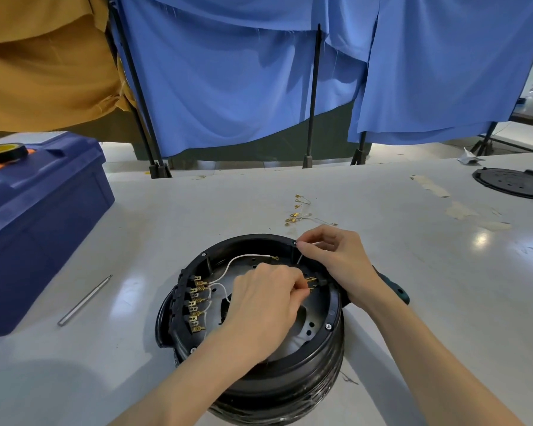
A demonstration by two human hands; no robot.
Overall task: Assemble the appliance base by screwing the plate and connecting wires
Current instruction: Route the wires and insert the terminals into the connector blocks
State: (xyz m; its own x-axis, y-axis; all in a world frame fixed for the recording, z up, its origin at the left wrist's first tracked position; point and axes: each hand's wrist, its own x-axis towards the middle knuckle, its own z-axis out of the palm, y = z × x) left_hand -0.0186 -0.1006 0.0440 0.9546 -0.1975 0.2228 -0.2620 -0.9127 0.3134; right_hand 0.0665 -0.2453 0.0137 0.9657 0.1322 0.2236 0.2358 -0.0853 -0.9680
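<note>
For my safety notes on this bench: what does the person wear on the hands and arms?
Nothing that shows. The left hand and the right hand are bare, without gloves, and I see no ring, watch or band. Both forearms are uncovered to the picture's edge; no sleeve is in view.

Toolbox [43, 210] left of base [290, 388]; loose wires [299, 215] behind; likely plate [514, 182] far right.

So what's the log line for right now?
step: wiring appliance base | left hand: pinches brass terminal | right hand: pinches thin wire
</note>
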